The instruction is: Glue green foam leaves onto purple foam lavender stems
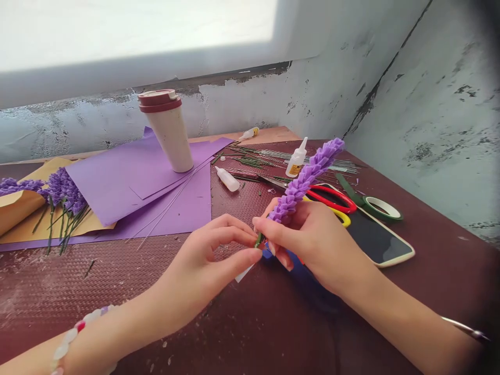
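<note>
A purple lavender flower [307, 179], which looks made of folded paper or foam, tilts up to the right above the table. My right hand [308, 239] is closed around its lower end, thumb and fingers pinching the base. Just below, my left hand [219, 255] pinches the short visible bit of green stem [258, 240] between thumb and fingertips. Under my hands lies something blue [267, 251], mostly hidden, with a small white scrap [244, 273] beside it. Scissors with red and yellow handles [332, 198] lie behind my right hand, partly over a phone [377, 237].
A lidded cup [170, 133] stands on purple paper sheets [113, 177]. Finished-looking lavender stems [66, 190] lie on brown paper at left. Behind are glue bottles [297, 159], loose wires [250, 159] and green tape [380, 207]. A wall [429, 130] bounds the right.
</note>
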`<action>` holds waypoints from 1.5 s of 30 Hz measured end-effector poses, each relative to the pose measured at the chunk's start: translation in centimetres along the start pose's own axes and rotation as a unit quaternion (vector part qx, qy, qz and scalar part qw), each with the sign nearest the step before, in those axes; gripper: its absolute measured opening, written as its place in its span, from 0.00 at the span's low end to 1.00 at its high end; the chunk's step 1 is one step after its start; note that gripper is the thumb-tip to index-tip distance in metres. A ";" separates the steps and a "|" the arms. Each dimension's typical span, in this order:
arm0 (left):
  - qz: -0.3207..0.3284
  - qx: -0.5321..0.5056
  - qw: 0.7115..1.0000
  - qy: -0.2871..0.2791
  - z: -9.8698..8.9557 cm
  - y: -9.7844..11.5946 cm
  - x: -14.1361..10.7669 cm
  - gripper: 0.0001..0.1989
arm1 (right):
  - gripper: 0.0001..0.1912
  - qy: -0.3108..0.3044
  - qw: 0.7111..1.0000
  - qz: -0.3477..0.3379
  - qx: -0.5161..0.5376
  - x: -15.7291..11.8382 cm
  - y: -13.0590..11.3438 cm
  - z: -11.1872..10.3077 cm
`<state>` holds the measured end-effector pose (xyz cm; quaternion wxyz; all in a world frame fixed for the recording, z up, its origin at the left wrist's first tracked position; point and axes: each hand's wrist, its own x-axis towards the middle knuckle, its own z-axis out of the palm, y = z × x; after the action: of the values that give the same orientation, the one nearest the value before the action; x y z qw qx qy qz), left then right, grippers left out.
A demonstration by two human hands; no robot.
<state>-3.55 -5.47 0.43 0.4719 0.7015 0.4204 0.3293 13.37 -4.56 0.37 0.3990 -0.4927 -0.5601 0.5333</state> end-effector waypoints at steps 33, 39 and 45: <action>0.247 0.298 0.911 0.139 0.3 -0.1 -0.4 0.07 | 0.16 0.017 1.000 -0.003 -0.006 -0.4 -0.4 0.3; 0.070 0.077 0.994 0.045 -0.1 0.2 -0.2 0.10 | 0.15 0.010 0.999 0.005 0.031 -0.3 -0.2 0.2; 0.106 0.124 0.985 0.063 0.0 0.2 -0.3 0.09 | 0.13 0.006 0.999 0.011 0.030 -0.4 -0.2 0.3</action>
<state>-3.59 -5.76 0.59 0.3165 0.7728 0.4101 0.3666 13.15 -4.95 0.60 0.4109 -0.4901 -0.5359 0.5512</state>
